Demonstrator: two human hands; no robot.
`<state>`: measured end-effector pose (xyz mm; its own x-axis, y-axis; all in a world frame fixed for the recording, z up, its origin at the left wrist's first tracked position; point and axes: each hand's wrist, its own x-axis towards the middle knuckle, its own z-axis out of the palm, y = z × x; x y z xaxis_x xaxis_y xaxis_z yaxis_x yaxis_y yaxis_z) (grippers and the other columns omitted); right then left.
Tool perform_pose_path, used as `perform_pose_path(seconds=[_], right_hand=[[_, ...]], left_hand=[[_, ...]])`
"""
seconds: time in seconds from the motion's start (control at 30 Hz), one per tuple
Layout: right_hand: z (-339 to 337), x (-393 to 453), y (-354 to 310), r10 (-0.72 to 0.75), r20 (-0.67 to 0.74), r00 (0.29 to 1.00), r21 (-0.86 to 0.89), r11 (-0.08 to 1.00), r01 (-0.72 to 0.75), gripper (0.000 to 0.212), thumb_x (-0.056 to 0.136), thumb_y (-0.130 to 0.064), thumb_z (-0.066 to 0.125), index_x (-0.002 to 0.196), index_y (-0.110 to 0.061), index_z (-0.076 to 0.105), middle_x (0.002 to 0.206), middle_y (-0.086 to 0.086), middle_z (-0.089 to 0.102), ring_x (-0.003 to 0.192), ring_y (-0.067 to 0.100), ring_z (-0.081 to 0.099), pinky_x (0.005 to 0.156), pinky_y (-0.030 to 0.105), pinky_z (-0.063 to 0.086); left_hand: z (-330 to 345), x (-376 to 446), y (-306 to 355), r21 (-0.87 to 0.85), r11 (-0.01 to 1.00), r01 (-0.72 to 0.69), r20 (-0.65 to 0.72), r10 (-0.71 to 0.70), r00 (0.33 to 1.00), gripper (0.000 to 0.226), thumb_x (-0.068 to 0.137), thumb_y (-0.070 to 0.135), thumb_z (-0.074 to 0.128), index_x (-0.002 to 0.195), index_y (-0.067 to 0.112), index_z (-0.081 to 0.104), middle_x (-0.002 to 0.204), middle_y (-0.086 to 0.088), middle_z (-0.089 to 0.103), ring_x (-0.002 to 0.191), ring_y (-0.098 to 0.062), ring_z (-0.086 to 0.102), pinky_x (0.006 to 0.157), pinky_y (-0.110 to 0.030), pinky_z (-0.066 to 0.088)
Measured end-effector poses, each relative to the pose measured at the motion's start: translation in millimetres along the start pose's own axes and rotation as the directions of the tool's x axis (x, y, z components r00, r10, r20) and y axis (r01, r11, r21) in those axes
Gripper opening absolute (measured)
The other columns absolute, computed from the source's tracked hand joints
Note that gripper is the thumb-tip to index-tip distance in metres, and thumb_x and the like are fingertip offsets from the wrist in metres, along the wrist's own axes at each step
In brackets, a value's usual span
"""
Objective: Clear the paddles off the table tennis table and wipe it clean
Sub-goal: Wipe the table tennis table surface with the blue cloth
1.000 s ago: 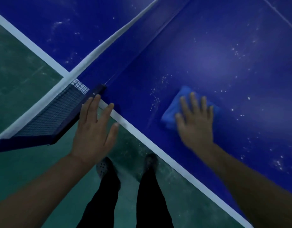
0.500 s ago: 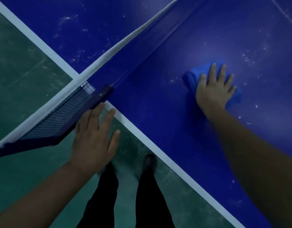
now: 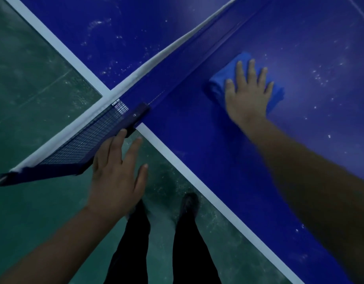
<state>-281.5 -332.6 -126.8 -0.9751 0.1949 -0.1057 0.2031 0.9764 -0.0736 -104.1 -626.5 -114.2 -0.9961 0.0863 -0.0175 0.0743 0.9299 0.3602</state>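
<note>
Since half a second ago the right hand (image 3: 247, 95) slid the blue cloth (image 3: 238, 64) toward the net (image 3: 156, 58); fingers spread flat on it. Dust lies right, beyond the fingertips. Left hand (image 3: 117, 177) idle, fingers straight.

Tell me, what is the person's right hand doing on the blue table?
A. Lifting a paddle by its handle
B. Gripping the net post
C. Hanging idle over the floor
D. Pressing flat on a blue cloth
D: the right hand lies with straight, spread fingers on top of the blue cloth, which sits on the table close to the net.
</note>
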Motion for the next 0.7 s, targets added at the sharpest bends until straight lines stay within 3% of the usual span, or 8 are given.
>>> perform_pose_path(seconds=[0.07, 0.17, 0.23, 0.33, 0.43, 0.53, 0.63, 0.7], right_hand=[[8.7, -38.9, -34.3, -0.234, -0.01, 0.972, -0.05, 0.971, 0.233, 0.062, 0.101, -0.051, 0.018, 0.158, -0.028, 0.017, 0.167, 0.001, 0.01, 0.152, 0.033, 0.004, 0.121, 0.058, 0.005], [18.6, -85.0, -25.9, -0.65, 0.084, 0.755, -0.07, 0.752, 0.655, 0.06, 0.1, -0.051, 0.03, 0.153, -0.025, 0.035, 0.163, 0.004, 0.024, 0.151, 0.035, 0.017, 0.12, 0.058, 0.011], [11.6, -53.5, 5.3, -0.597, 0.031, 0.801, -0.037, 0.801, 0.598, 0.06, 0.096, -0.048, 0.038, 0.147, -0.02, 0.046, 0.159, 0.007, 0.034, 0.148, 0.037, 0.025, 0.116, 0.063, 0.019], [-4.8, 18.2, 30.6, -0.192, -0.009, 0.981, 0.085, 0.978, 0.192, 0.063, 0.091, -0.048, 0.036, 0.144, -0.016, 0.047, 0.16, 0.004, 0.031, 0.151, 0.032, 0.017, 0.118, 0.061, 0.011], [-8.3, 37.5, -3.1, 0.021, -0.02, 1.0, 0.149, 0.989, -0.018, 0.059, 0.098, -0.048, 0.033, 0.15, -0.019, 0.036, 0.165, -0.003, 0.017, 0.153, 0.027, 0.003, 0.121, 0.057, 0.0], [6.7, -16.5, -55.4, -0.249, 0.001, 0.969, -0.012, 0.969, 0.249, 0.063, 0.099, -0.049, 0.023, 0.157, -0.025, 0.02, 0.167, -0.003, 0.009, 0.153, 0.03, 0.001, 0.121, 0.058, 0.002], [15.5, -99.2, -62.1, -0.63, 0.14, 0.764, -0.067, 0.764, 0.642, 0.064, 0.099, -0.051, 0.023, 0.157, -0.024, 0.021, 0.166, 0.001, 0.014, 0.152, 0.034, 0.006, 0.12, 0.06, 0.005], [13.9, -100.5, -39.6, -0.707, 0.166, 0.687, -0.068, 0.687, 0.724, 0.063, 0.098, -0.051, 0.03, 0.155, -0.024, 0.03, 0.164, 0.002, 0.023, 0.151, 0.035, 0.014, 0.119, 0.062, 0.01]], left_hand=[[0.1, 1.3, -1.0, 0.001, 1.0, 0.028, 0.002, -0.028, 1.0, 0.059, 0.093, 0.038, 0.044, 0.142, 0.007, 0.05, 0.151, -0.023, 0.037, 0.134, -0.044, 0.032, 0.107, -0.061, 0.032], [-1.0, 3.3, -1.0, 0.011, 0.999, 0.031, 0.002, -0.031, 1.0, 0.059, 0.093, 0.039, 0.043, 0.142, 0.006, 0.05, 0.151, -0.022, 0.038, 0.133, -0.044, 0.034, 0.108, -0.059, 0.032], [-2.3, 2.1, 0.3, 0.022, 0.999, 0.029, 0.012, -0.029, 1.0, 0.06, 0.093, 0.039, 0.043, 0.143, 0.007, 0.05, 0.152, -0.022, 0.037, 0.134, -0.043, 0.033, 0.109, -0.058, 0.031], [-4.0, -2.5, -0.4, 0.069, 0.997, 0.027, 0.004, -0.028, 1.0, 0.059, 0.091, 0.038, 0.047, 0.143, 0.008, 0.051, 0.151, -0.021, 0.039, 0.133, -0.041, 0.035, 0.105, -0.057, 0.03], [-4.4, -5.9, -5.0, 0.1, 0.995, 0.009, -0.013, -0.007, 1.0, 0.056, 0.089, 0.033, 0.053, 0.139, 0.006, 0.055, 0.149, -0.021, 0.042, 0.131, -0.042, 0.039, 0.102, -0.056, 0.033], [-3.1, -6.8, -6.9, 0.103, 0.995, -0.005, -0.036, 0.008, 0.999, 0.054, 0.09, 0.031, 0.054, 0.137, 0.004, 0.056, 0.148, -0.023, 0.044, 0.129, -0.043, 0.042, 0.102, -0.056, 0.037], [-2.8, -4.9, -5.9, 0.08, 0.997, -0.002, -0.057, 0.007, 0.998, 0.053, 0.091, 0.03, 0.053, 0.136, 0.003, 0.057, 0.147, -0.023, 0.046, 0.128, -0.044, 0.044, 0.104, -0.055, 0.04], [-3.9, -4.6, -5.4, 0.074, 0.997, 0.001, -0.049, 0.002, 0.999, 0.054, 0.092, 0.031, 0.051, 0.137, 0.002, 0.055, 0.148, -0.021, 0.046, 0.129, -0.043, 0.044, 0.105, -0.054, 0.04]])
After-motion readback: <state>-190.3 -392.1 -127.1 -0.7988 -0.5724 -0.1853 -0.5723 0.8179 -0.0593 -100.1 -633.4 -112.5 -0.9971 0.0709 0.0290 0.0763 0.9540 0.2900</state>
